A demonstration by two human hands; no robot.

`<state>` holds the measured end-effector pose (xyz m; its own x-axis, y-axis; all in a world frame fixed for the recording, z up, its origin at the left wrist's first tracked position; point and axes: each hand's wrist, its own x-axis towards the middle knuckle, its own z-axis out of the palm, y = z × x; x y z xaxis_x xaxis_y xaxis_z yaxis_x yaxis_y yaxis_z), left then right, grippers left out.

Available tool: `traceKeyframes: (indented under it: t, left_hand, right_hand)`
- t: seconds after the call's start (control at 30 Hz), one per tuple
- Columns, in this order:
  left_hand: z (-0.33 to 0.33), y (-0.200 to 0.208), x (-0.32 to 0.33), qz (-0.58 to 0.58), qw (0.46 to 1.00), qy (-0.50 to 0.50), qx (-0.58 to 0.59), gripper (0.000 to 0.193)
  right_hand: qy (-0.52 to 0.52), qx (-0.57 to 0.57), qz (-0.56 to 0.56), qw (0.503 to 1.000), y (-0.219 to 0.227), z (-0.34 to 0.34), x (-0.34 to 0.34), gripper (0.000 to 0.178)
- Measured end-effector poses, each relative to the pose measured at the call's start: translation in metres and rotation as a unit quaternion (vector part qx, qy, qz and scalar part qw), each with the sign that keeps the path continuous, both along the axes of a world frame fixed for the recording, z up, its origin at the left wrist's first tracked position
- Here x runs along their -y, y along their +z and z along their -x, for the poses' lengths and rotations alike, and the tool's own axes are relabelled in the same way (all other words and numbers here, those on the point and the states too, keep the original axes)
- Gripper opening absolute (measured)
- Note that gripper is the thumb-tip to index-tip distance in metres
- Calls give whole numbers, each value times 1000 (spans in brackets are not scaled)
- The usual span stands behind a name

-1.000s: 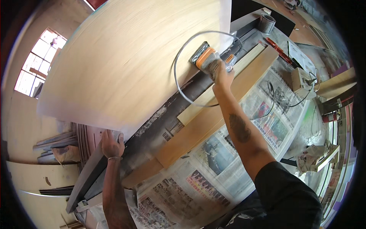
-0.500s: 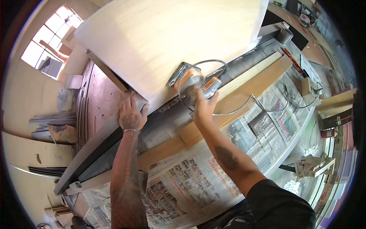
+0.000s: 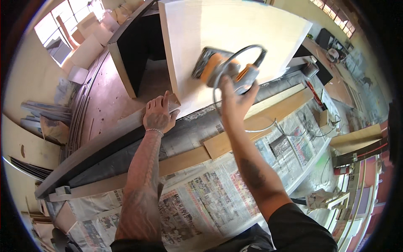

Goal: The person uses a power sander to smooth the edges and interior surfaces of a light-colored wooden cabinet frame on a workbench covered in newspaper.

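My right hand (image 3: pixel 238 94) grips an orange and grey electric sander (image 3: pixel 228 71) by its rear end. The sander's dark square pad meets the face of a large pale wooden panel (image 3: pixel 256 33), which stands upright in front of me. My left hand (image 3: pixel 160 114) rests over the top of a long grey edge board (image 3: pixel 113 126), beside the panel's lower left corner. Its fingers lie across the board and its thumb is spread apart. From the sander a dark cord (image 3: pixel 252 47) loops back past my right hand.
Newspaper (image 3: pixel 201 197) covers the near worktop, with flat wooden strips (image 3: pixel 260 119) along it. The pale cord (image 3: pixel 289 133) trails right towards a small box (image 3: pixel 326 119). A red tool (image 3: pixel 314 93) and a tin (image 3: pixel 310 70) sit at the far right. Behind left stands a black-lined cabinet opening (image 3: pixel 140 54).
My view has shifted, showing more of the cabinet at left. The sander has moved slightly up and left on the panel. My left hand stays near the same corner.
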<state>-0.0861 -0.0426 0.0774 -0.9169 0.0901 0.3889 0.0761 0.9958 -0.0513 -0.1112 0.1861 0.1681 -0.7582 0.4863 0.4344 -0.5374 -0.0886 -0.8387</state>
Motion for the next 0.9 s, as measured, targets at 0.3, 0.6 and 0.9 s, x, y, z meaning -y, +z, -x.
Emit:
traceKeyframes:
  t: [0.3,0.6,0.9]
  left_hand:
    - [1,-12,16,24,999,-26,-29,73]
    - [17,-2,-36,0,986,99,131,86]
    - [-94,79,-42,52,936,-158,310,23]
  right_hand:
    - [-52,19,-48,997,75,10,-130,49]
    - [-47,97,-48,993,51,-192,-244,51]
    - [-28,118,-45,992,32,-304,-261,45]
